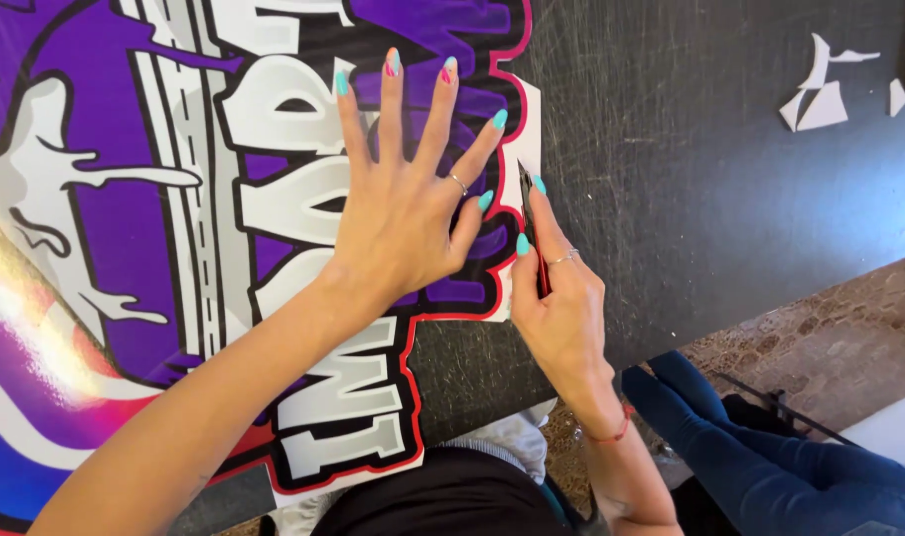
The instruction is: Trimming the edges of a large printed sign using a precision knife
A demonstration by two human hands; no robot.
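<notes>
Bright, even daylight, picture mostly sharp. Strong white-yellow glare on the glossy printed sheet [125, 199] at far left, washing out its colours there. Soft, faint shadows under the left hand [403, 208] and right hand [556, 298]. Scratches on the dark surface [691, 149] read clearly. Slight softness at bottom corners.

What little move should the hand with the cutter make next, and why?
Probably draw the knife a bit further along the red outline of the printed sheet. The right hand has its tip at the white margin, which is not yet trimmed there, and the left hand presses the sheet flat beside it.
</notes>
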